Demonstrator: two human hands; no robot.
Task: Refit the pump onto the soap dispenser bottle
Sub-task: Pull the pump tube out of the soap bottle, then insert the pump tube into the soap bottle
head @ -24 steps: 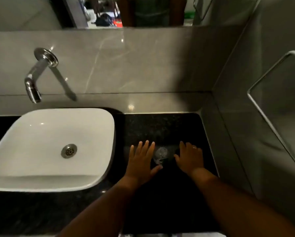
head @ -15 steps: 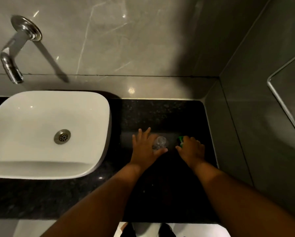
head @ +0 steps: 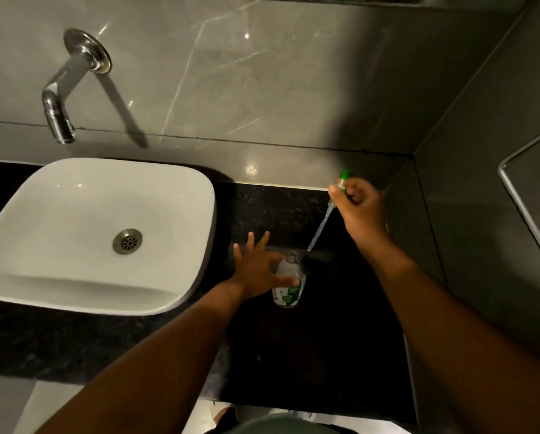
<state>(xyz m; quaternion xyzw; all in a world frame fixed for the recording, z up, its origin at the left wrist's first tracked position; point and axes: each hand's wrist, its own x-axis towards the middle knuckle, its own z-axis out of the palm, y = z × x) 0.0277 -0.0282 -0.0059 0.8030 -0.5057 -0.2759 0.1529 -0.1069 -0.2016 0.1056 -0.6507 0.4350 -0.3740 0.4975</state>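
Note:
A clear soap dispenser bottle with a green and white label stands upright on the black granite counter, its neck uncapped. My left hand rests against the bottle's left side, thumb across its front and fingers spread; the grip looks loose. My right hand is raised above and to the right of the bottle, shut on the pump. The pump's green head pokes out above my fingers. Its clear dip tube slants down-left, and the tube's tip hangs just right of the bottle's neck, outside it.
A white countertop basin with a metal drain sits to the left, under a chrome wall spout. Grey marble wall runs behind, a dark wall stands close on the right with a metal-framed panel. The counter's front edge is near my body.
My right hand has closed on the pump beside the bottle and lifted it up and to the right. My left hand has settled against the bottle. The camera has tilted down.

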